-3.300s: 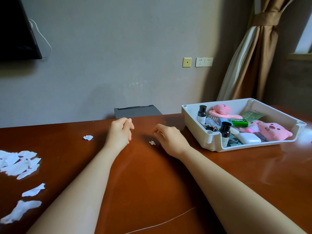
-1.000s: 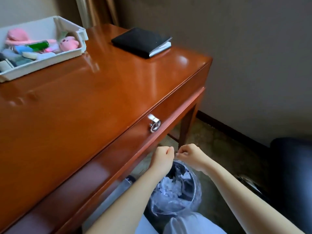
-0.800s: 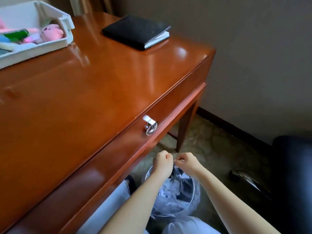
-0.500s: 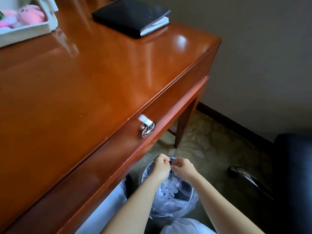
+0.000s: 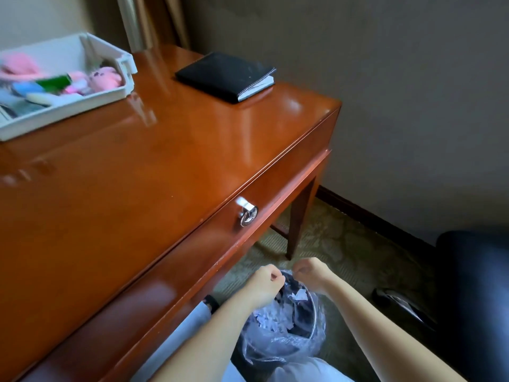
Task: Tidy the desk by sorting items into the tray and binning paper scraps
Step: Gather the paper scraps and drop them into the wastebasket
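Both my hands hover close together over the far rim of a round bin (image 5: 314, 308) lined with a clear plastic bag, which stands on the floor by the desk's front edge. White paper scraps (image 5: 271, 319) fill the bin. My left hand (image 5: 265, 285) is curled into a loose fist. The fingertips of my right hand (image 5: 311, 273) are pinched together. No scrap shows in either hand. The white tray (image 5: 66, 107) sits at the desk's far left, holding pink plush toys, a green tube and other small items.
A black notebook (image 5: 225, 75) lies near the far right corner of the glossy wooden desk (image 5: 132, 175). A metal ring handle (image 5: 248, 215) hangs on the drawer front. A dark chair (image 5: 473, 288) stands at the right, on patterned carpet.
I turned from the desk to the bin on the floor. My hands dipped into the bin's mouth and have since risen a little. The view has tilted up, showing the tray again.
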